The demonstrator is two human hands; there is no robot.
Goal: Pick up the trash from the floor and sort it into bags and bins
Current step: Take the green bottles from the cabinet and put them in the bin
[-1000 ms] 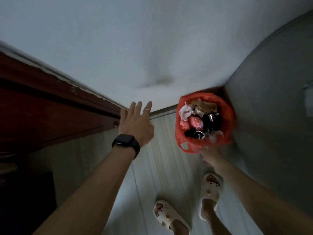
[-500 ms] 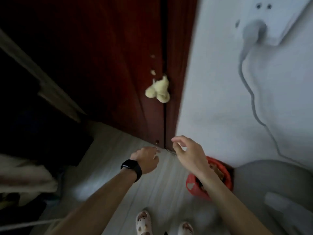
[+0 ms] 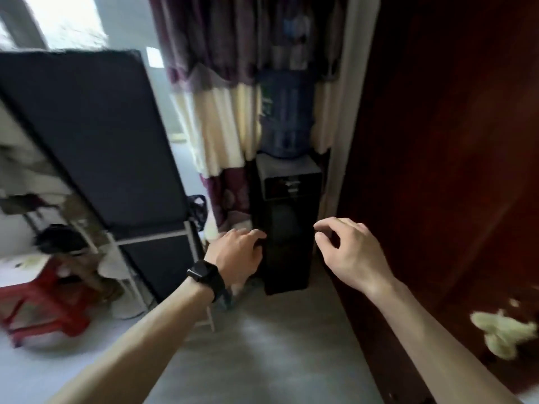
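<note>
Both of my hands hang in front of me at mid-frame and hold nothing. My left hand [image 3: 237, 252], with a black watch on the wrist, has loosely curled fingers near the left side of a black water dispenser [image 3: 287, 228]. My right hand [image 3: 347, 252] has relaxed, slightly bent fingers to the right of the dispenser. No trash, bag or bin shows in this view. The picture is blurred by motion.
A blue water jug [image 3: 287, 115] tops the dispenser, with a patterned curtain [image 3: 221, 91] behind. A dark red wooden door [image 3: 455, 147] with a pale yellow lump [image 3: 501, 335] fills the right. A dark fabric rack [image 3: 96, 147] and a red stool [image 3: 43, 304] stand left on the grey floor [image 3: 262, 354].
The view has swung up and left from the red bag of trash by the wall to the room. The bag has left the view and both hands are now empty in front of the dispenser.
</note>
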